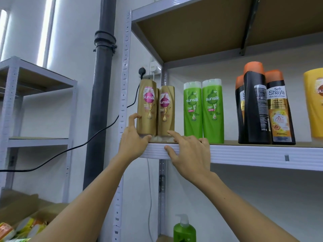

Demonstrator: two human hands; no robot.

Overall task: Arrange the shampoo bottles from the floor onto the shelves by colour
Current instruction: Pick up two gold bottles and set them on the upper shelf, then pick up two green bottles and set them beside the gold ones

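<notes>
While my left hand (135, 137) grips the outer gold bottle (146, 107) low down, my right hand (189, 152) rests slack-fingered on the shelf (253, 154) edge beside it.

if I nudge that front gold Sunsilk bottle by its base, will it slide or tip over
The front gold bottle is tall and narrow and stands on its small cap, so a push higher up would probably tip it; a low nudge likelier slides it. It looks like rigid, glossy plastic, perhaps slippery. The left hand at its base could steady it.
</notes>
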